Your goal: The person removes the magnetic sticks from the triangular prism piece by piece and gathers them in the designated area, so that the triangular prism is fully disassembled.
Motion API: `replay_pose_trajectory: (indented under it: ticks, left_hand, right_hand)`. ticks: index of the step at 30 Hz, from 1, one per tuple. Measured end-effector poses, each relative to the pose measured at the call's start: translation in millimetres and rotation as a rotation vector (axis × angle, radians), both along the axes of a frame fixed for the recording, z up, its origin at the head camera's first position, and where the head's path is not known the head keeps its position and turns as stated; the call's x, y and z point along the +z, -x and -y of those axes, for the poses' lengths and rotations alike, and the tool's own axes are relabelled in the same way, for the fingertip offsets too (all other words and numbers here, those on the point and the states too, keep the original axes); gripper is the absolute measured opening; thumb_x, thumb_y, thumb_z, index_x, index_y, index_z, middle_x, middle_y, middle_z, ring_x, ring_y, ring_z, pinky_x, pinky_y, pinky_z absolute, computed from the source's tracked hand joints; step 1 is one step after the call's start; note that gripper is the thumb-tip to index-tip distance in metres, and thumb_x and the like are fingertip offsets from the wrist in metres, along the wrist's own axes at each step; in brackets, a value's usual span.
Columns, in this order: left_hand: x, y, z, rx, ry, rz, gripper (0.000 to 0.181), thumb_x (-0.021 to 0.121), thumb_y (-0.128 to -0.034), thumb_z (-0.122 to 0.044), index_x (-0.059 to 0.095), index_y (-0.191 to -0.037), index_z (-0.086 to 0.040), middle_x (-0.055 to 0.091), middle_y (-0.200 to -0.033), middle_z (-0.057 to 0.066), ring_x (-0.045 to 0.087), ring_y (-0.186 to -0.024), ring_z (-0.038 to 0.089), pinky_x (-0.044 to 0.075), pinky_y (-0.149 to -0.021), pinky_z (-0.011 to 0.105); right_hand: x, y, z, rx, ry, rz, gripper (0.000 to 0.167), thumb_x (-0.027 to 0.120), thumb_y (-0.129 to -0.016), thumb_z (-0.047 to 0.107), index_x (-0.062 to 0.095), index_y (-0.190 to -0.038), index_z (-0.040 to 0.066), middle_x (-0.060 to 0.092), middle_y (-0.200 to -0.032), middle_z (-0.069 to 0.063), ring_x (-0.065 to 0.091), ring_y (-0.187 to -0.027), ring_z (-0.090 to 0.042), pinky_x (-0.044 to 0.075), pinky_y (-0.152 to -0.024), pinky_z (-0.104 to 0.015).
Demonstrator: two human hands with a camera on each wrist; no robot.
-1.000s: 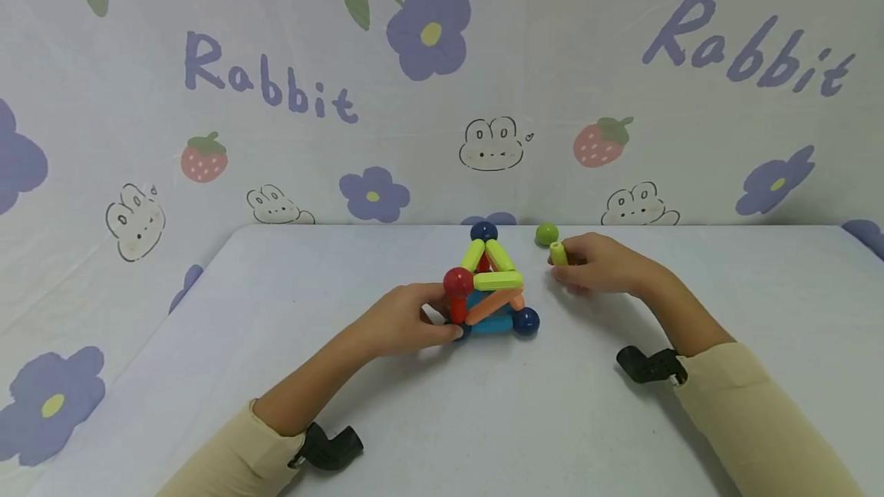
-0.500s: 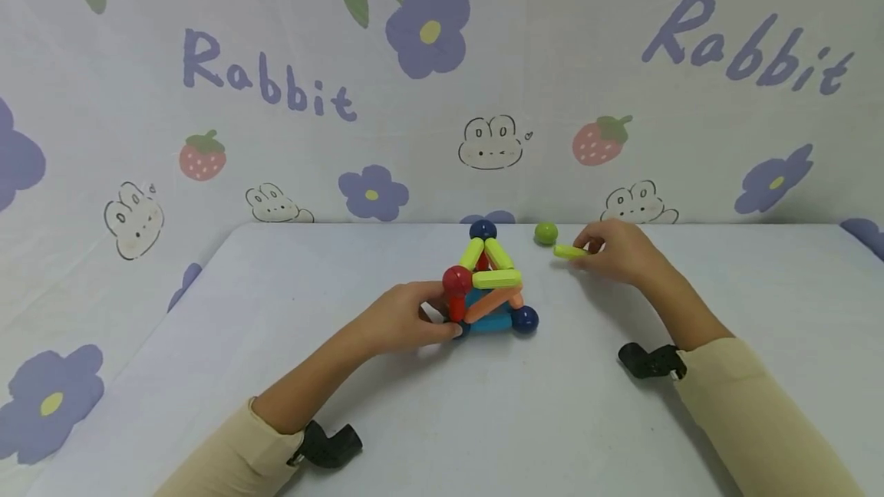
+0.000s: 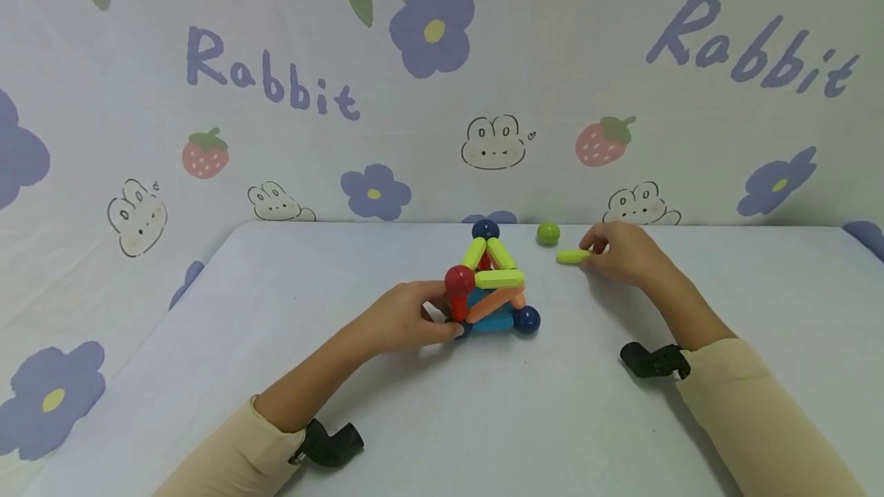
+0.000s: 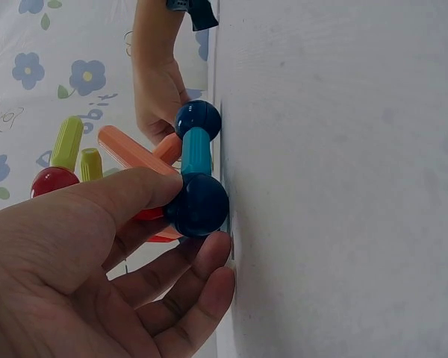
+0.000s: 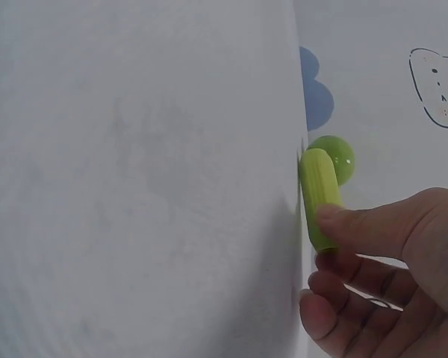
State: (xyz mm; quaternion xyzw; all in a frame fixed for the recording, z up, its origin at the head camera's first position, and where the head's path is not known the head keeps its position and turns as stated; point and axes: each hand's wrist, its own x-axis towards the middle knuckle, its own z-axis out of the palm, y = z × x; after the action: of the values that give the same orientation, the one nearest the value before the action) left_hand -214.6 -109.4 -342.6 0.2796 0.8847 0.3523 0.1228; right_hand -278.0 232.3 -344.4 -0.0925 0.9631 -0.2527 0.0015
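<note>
A toy structure of balls and rods [image 3: 497, 279] stands on the white table, with blue rods at its base and yellow-green rods on top. My left hand [image 3: 404, 318] grips its near left corner. In the left wrist view the thumb lies against a dark blue ball [image 4: 198, 206], with fingers curled beneath. To the structure's right, my right hand [image 3: 621, 253] pinches one end of a yellow-green rod [image 3: 570, 257] between thumb and fingers. The rod lies level at the table surface, its free end pointing left. Just behind it sits a green ball [image 3: 549, 234].
The white table [image 3: 525, 420] reaches back to a hanging cloth [image 3: 290, 144] printed with rabbits, flowers and strawberries. Black curved devices [image 3: 334, 443] stick out from both sleeves. The green ball is close to the table's back edge.
My right hand has shifted right and turned the rod from end-on toward the camera to lying sideways, then lowered it slightly. The left hand and the structure have stayed in place.
</note>
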Motion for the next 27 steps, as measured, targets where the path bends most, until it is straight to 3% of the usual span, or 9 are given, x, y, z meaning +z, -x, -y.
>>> replay_pose_trajectory:
  ticks: [15,27]
  left_hand:
    - [-1.7,0.6,-0.2,0.006,0.007,-0.006,0.022,0.074,-0.0893,-0.017,0.067,-0.109,-0.011,0.069,-0.100,-0.001,0.062,-0.082,0.015,0.054,-0.071,0.027]
    - [-0.4,-0.8,-1.1,0.019,0.003,0.004,0.023,0.075,-0.0893,-0.017,0.066,-0.110,-0.011,0.069,-0.100,0.000,0.063,-0.080,0.016,0.054,-0.070,0.027]
  right_hand:
    - [-6.7,4.2,-5.0,-0.039,0.016,0.018,0.025,0.065,-0.094,0.009,0.067,-0.116,-0.001,0.061,-0.112,-0.024,0.056,-0.098,-0.040,0.049,-0.079,-0.051]
    - [-5.9,4.3,-5.4,-0.042,0.008,-0.008,0.023,0.065,-0.092,0.006,0.069,-0.114,0.000,0.063,-0.109,-0.023,0.056,-0.098,-0.040,0.048,-0.079,-0.053]
